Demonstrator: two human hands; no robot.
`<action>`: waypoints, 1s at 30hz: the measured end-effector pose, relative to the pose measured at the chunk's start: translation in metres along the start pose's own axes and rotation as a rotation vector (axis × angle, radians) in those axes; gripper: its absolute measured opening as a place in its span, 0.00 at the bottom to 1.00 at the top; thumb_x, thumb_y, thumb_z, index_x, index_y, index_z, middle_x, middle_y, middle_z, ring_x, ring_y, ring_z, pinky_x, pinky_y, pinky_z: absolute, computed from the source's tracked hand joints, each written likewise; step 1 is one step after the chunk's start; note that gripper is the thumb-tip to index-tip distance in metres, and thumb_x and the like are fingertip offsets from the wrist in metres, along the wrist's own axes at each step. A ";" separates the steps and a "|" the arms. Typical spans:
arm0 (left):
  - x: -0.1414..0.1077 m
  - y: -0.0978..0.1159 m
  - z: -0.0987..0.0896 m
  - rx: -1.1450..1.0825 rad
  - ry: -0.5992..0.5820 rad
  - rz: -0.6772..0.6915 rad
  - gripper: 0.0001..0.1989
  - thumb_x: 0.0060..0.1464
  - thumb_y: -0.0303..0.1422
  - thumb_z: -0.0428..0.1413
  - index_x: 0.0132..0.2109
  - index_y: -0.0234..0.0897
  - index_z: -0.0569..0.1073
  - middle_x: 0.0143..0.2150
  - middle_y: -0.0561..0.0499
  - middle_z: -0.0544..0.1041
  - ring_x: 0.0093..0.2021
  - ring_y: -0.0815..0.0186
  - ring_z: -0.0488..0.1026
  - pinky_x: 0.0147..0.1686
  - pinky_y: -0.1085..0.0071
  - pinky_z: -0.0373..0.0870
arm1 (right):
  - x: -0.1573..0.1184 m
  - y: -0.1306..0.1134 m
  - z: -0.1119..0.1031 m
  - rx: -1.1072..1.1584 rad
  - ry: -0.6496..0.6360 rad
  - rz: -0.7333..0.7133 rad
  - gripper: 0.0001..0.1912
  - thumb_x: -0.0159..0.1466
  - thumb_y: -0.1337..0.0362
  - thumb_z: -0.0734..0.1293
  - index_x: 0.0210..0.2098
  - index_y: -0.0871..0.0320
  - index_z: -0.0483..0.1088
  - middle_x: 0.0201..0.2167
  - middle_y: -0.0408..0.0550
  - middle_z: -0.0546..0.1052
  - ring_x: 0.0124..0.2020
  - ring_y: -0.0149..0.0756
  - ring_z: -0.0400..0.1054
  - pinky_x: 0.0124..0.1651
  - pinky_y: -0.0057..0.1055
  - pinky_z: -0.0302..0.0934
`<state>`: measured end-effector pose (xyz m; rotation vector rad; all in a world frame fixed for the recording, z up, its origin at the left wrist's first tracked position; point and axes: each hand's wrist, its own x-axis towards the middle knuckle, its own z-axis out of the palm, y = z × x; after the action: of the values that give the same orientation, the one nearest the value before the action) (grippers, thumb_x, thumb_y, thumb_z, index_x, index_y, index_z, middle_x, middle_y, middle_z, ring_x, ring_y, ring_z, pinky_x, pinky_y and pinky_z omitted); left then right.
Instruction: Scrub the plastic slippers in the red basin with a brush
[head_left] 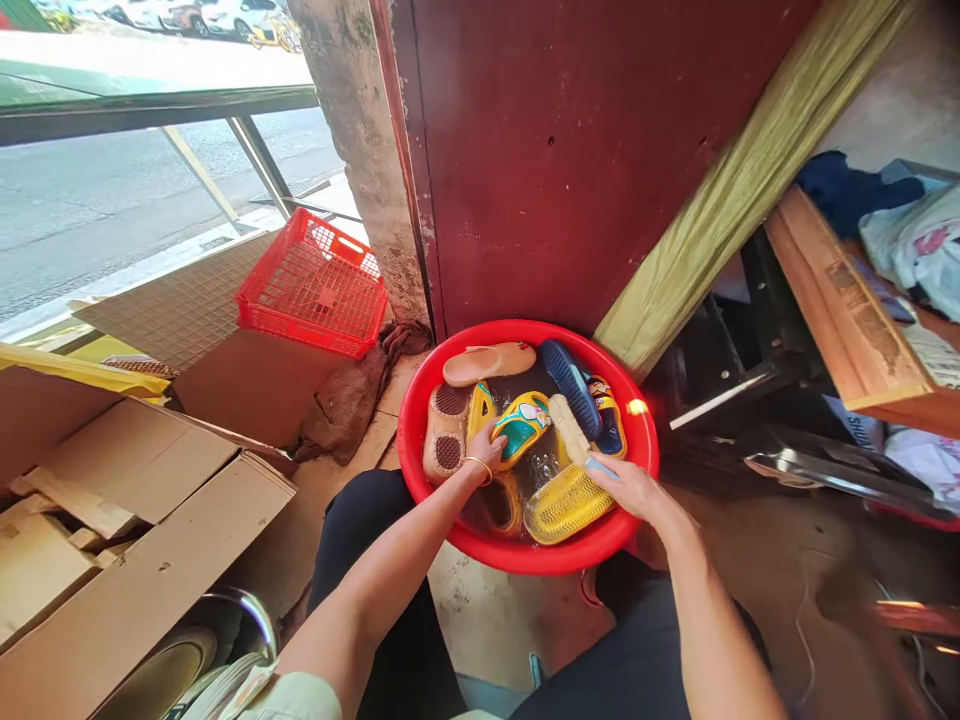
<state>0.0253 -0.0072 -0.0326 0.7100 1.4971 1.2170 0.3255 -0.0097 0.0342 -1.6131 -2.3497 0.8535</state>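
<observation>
Between my knees stands a red basin (420, 370) with water and several shoes in it. My left hand (484, 452) is closed on a yellow slipper (523, 428) with a teal inside and a cartoon figure on its strap. In my right hand (626, 485) is a scrubbing brush (570, 430) with pale bristles and a light blue handle, held just right of that slipper. Below the brush a yellow sole (568, 505) lies face up. A navy slipper (571, 385), a peach shoe (489, 364) and a tan-soled shoe (448, 435) rest around the basin's far and left sides.
A red plastic crate (319, 285) sits at the left on cardboard, near a brown cloth (349, 405). Cardboard boxes (142, 460) fill the lower left. Behind the basin rises a dark red door (570, 170), with a greenish curtain (720, 220) and a wooden shelf (847, 310) to the right.
</observation>
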 end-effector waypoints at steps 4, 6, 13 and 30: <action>-0.002 0.000 0.000 0.118 0.005 0.070 0.18 0.46 0.26 0.63 0.47 0.40 0.77 0.43 0.44 0.79 0.56 0.48 0.73 0.58 0.57 0.66 | -0.010 -0.003 0.003 -0.093 0.024 0.023 0.23 0.68 0.51 0.63 0.60 0.46 0.72 0.52 0.48 0.80 0.51 0.45 0.76 0.50 0.38 0.69; -0.003 0.001 -0.001 0.145 0.019 0.089 0.20 0.45 0.26 0.65 0.48 0.40 0.76 0.46 0.42 0.78 0.59 0.47 0.71 0.59 0.59 0.65 | -0.003 -0.014 0.011 -0.150 0.075 0.031 0.23 0.69 0.53 0.63 0.61 0.44 0.70 0.50 0.48 0.81 0.49 0.45 0.77 0.48 0.37 0.69; -0.011 0.002 0.001 0.327 -0.027 0.125 0.23 0.51 0.32 0.64 0.55 0.42 0.74 0.53 0.41 0.78 0.62 0.47 0.69 0.61 0.59 0.63 | 0.029 -0.038 0.030 -0.139 0.196 -0.028 0.24 0.71 0.56 0.59 0.65 0.51 0.66 0.57 0.51 0.77 0.54 0.44 0.74 0.51 0.34 0.68; -0.004 0.052 -0.001 0.213 -0.054 0.497 0.33 0.57 0.41 0.60 0.68 0.43 0.63 0.67 0.45 0.67 0.67 0.50 0.62 0.64 0.54 0.64 | 0.001 -0.013 0.007 -0.024 0.527 0.091 0.28 0.71 0.50 0.56 0.64 0.55 0.67 0.52 0.53 0.80 0.46 0.45 0.78 0.44 0.32 0.69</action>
<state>0.0174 0.0056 0.0175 1.3041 1.4642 1.3975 0.3117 -0.0142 0.0351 -1.7067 -1.9352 0.3491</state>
